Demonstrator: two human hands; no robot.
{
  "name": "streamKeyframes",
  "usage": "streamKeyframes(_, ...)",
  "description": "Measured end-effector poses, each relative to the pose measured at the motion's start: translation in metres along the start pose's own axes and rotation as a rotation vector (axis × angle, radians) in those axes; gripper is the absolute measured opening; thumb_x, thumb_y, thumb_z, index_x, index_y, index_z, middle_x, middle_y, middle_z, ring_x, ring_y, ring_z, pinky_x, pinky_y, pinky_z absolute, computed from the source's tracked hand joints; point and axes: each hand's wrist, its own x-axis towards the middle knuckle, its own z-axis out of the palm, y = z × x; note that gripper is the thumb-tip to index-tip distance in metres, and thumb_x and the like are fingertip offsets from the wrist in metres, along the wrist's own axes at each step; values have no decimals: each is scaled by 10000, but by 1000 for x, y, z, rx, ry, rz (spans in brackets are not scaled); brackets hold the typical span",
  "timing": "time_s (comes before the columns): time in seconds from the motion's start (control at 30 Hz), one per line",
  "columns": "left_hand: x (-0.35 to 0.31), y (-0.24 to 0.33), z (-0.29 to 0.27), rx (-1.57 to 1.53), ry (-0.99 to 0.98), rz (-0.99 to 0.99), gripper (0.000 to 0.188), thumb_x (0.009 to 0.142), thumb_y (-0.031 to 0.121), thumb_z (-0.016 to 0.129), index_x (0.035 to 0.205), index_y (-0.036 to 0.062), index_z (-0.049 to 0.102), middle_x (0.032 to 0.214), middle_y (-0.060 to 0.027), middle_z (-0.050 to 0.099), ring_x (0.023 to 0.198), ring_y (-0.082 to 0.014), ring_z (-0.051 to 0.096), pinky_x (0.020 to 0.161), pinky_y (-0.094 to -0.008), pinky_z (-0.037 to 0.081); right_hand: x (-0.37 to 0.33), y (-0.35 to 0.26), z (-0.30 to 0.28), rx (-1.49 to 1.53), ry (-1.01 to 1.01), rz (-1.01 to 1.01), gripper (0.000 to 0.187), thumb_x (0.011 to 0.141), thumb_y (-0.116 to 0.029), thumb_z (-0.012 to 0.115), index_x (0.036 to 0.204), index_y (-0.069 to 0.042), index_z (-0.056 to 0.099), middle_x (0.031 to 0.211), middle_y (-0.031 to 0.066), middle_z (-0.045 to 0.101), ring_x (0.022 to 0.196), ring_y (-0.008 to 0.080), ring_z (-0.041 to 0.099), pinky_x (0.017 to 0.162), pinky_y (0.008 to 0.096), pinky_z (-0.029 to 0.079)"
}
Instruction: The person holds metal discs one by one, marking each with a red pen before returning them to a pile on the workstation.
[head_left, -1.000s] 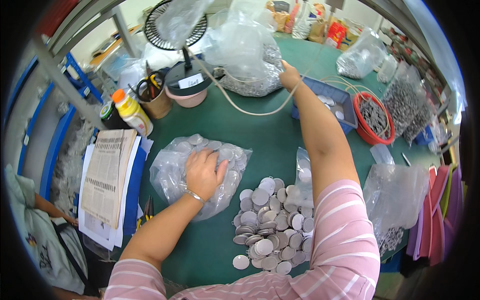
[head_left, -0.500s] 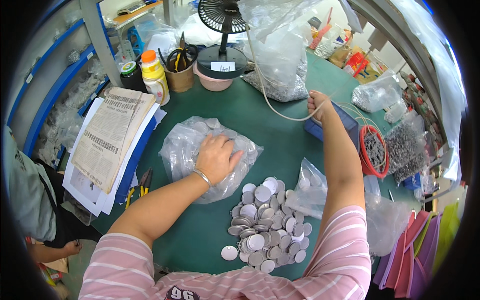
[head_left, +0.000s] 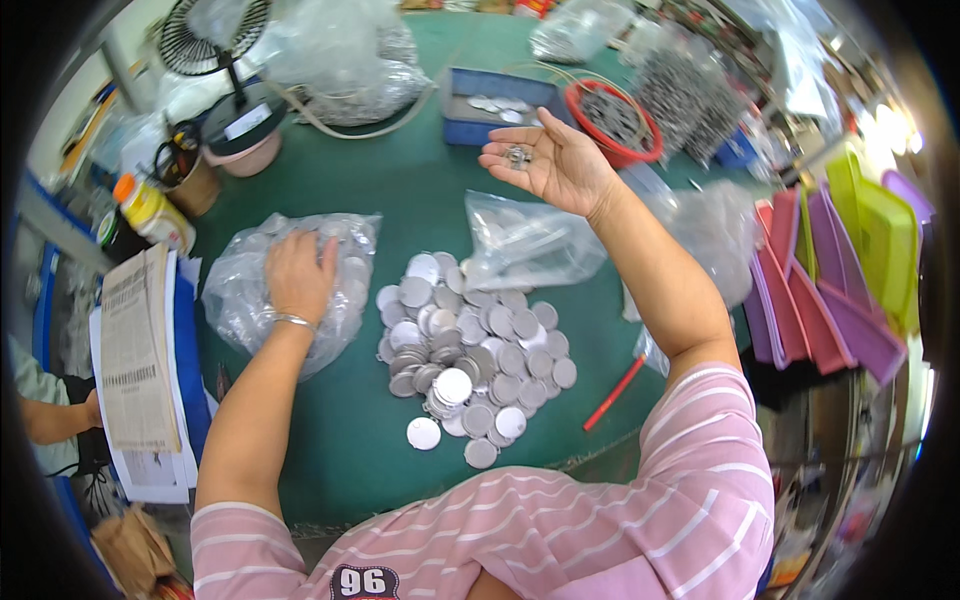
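The left hand (head_left: 300, 277) rests palm down, fingers extended and slightly spread, on a clear plastic bag (head_left: 345, 305) of round grey discs at the left of the green counter (head_left: 340, 460). The right hand (head_left: 550, 165) is wide open, palm up, with a few small metal parts (head_left: 517, 156) lying loose on it, just in front of a blue tray (head_left: 480, 132) that holds several pale discs (head_left: 497, 104). A red basket (head_left: 625, 157) of grey pieces stands beside the tray. Nearer the person, a loose pile of discs (head_left: 475, 345) lies on the counter, with a 2nd clear bag (head_left: 535, 245) at its far side.

Writing shows in 4 places. At the left, a newspaper (head_left: 140, 340) on white sheets carries columns of fine print, too small to read. A white label (head_left: 247, 121) with dark marks is on the fan base (head_left: 232, 105). The markings on a yellow bottle (head_left: 155, 215) cannot be made out. A dark patch (head_left: 362, 583) on the striped pink shirt (head_left: 560, 530) bears 2 large white digits.
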Motion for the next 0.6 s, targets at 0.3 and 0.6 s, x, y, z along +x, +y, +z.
streamKeyframes(0.3, -2, -8, 4, 12, -46, 17, 277, 861, 291, 530, 872, 25, 606, 881, -139, 596, 829, -323, 553, 740, -402, 433, -197, -14, -23, -269, 309, -287, 277, 889, -121, 518, 1085, 74, 506, 845, 51, 572, 637, 44, 490, 511, 165, 407)
streamKeyframes(0.6, -2, -6, 5, 1, -17, 46, 269, 873, 279, 528, 865, 23, 609, 854, -137, 594, 795, -319, 562, 697, -393, 445, -301, -77, -68, -265, 1037, -653, 208, 868, -78, 484, 1035, 44, 505, 707, 16, 442, 474, 58, 314, 389, 187, 237)
